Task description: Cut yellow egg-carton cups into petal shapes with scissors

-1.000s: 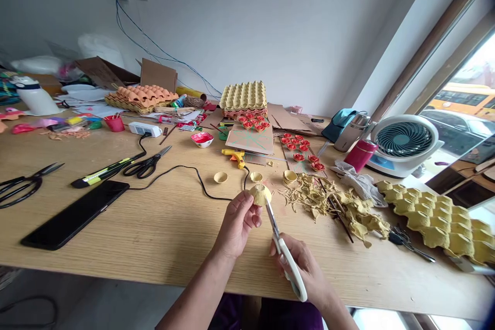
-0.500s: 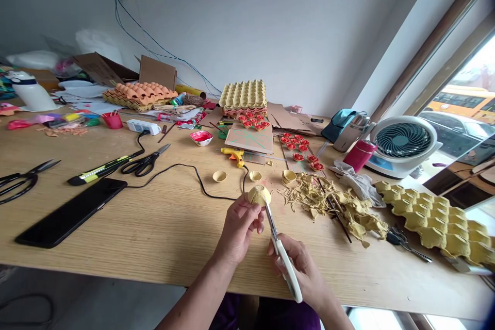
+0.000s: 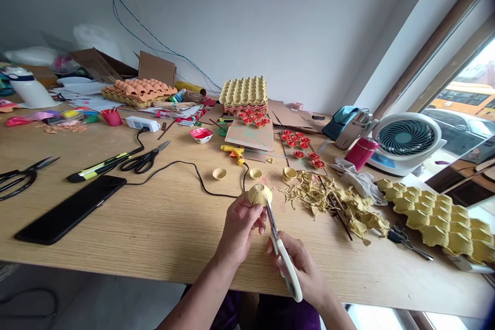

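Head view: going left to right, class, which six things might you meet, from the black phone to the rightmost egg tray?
Black phone, bowl with red inside, yellow cup, white-handled scissors, pink flask, rightmost egg tray.

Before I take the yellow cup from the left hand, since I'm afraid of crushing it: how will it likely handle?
The yellow cup is probably very light: it looks small in the left hand. Its matte surface, like that of the egg tray at far right, suggests stiff pulp that could dent or tear, but is unlikely to feel slippery.
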A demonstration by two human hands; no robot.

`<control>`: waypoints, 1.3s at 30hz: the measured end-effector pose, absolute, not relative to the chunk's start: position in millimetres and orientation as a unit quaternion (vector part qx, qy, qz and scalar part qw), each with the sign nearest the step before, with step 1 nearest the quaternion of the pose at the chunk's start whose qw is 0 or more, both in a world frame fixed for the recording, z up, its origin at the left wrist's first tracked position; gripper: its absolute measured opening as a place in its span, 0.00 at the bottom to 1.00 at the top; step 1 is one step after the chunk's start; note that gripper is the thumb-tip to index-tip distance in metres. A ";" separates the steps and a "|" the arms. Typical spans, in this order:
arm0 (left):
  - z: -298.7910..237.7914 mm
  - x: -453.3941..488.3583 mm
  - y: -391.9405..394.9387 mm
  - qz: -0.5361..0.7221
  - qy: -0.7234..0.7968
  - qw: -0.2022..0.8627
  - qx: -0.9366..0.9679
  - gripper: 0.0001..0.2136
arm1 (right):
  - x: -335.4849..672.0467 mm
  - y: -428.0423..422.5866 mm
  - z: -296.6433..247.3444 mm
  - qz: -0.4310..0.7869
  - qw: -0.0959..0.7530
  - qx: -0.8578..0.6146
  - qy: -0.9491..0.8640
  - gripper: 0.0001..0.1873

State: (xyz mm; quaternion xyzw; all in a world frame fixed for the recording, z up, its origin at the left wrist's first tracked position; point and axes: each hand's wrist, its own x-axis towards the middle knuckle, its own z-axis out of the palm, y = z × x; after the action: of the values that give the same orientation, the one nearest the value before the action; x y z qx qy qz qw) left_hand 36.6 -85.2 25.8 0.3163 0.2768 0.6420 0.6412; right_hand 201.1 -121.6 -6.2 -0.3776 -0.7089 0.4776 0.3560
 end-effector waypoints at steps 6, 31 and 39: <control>23.6 38.4 -85.0 0.641 0.276 0.642 0.317 0.11 | 202.1 -120.3 -7.0 0.480 0.351 -0.377 -0.710 0.24; 23.2 41.3 -84.5 0.627 0.270 0.660 0.315 0.12 | 200.8 -119.0 -4.6 0.441 0.365 -0.388 -0.722 0.24; 26.7 43.7 -84.0 0.625 0.280 0.660 0.309 0.13 | 200.0 -120.3 -2.9 0.434 0.381 -0.388 -0.718 0.22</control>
State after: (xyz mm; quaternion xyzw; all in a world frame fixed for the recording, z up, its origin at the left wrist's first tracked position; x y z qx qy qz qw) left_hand 43.7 -84.0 26.7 0.3088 0.2801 0.6249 0.6601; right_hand 200.0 -120.3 -2.9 -0.3883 -0.7178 0.4344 0.3813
